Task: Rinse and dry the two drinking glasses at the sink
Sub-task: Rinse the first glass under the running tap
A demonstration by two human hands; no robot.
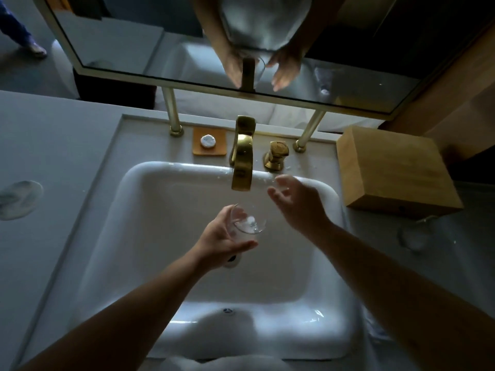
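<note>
A wooden box (396, 170) sits on the desk (53, 145) at the right, near a brass tap handle (277, 155). Left of the spout, a small white round soap (207, 141) lies on an orange tray (209, 141). A framed mirror (187, 44) stands behind on two brass posts

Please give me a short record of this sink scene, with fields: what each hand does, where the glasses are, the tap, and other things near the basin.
left hand: holds a glass over the sink, below the spout
right hand: open, holds nothing, near the tap
second glass: on the counter, right of the sink
tap handle: right of the tap
water: no stream visible
other: wooden box on the right; soap dish left of the tap
</note>
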